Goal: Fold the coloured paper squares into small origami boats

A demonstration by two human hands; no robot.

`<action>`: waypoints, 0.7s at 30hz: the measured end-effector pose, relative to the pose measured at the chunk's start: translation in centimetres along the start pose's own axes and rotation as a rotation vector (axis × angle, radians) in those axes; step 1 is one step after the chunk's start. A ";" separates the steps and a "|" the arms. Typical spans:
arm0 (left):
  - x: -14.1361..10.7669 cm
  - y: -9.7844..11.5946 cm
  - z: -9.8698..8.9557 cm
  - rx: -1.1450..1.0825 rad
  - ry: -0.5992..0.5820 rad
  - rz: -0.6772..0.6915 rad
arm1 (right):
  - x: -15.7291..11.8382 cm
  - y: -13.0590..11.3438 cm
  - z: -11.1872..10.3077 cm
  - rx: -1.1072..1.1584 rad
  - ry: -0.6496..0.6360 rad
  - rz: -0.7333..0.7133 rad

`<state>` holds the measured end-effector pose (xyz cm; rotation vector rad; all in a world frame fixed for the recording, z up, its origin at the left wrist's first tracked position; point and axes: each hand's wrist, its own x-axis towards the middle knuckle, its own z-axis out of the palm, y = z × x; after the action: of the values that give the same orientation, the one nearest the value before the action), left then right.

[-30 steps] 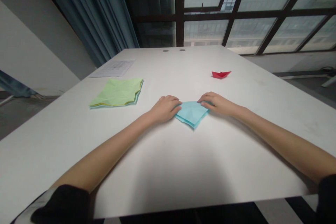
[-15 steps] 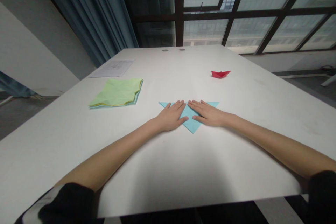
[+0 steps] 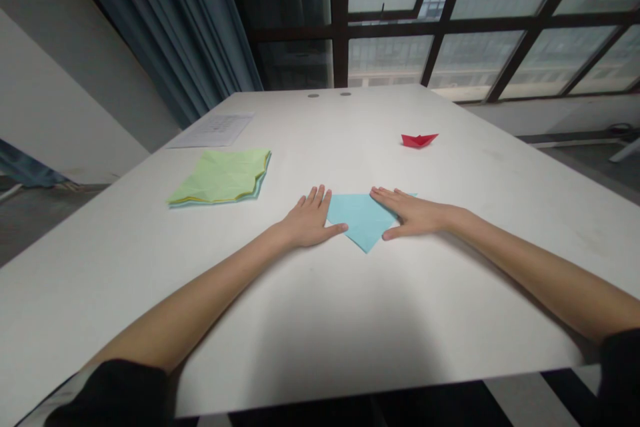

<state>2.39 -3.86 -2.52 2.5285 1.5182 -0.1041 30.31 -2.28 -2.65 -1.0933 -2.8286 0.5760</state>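
Note:
A light-blue sheet of paper [image 3: 361, 217], folded into a triangle, lies flat on the white table with one point toward me and its long edge away. My left hand [image 3: 311, 219] rests flat over its left corner, fingers stretched out and the thumb reaching across the slanted edge. Over the right part lies my right hand [image 3: 407, 211], fingers extended along the far edge and the thumb near the right slanted side. Between the two hands the middle of the triangle is uncovered. Neither hand grips anything.
On the left is a stack of green, yellow and blue paper sheets [image 3: 223, 177]. Behind it lies a printed page [image 3: 215, 130]. A small red folded paper boat [image 3: 419, 141] sits farther back on the right of the white table [image 3: 320, 320]. Windows and a blue curtain stand beyond.
Both hands have slid outward from the triangle's middle, the left one to the left and the right one to the right. More of the blue paper shows between them.

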 end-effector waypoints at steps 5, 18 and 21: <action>0.2 -0.2 -0.2 0.004 -0.019 0.029 | 0.0 -0.8 -1.1 -0.005 0.118 -0.094; 0.5 -0.4 -1.1 -0.086 -0.013 0.053 | 0.2 -3.0 -2.3 0.250 0.077 -0.100; 0.7 -0.6 -1.2 -0.154 -0.005 0.045 | 0.2 -3.0 -2.0 0.459 0.044 -0.001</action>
<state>2.13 -2.78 -1.56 2.4369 1.4090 0.0122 28.56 -3.57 0.26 -0.9951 -2.4711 1.1122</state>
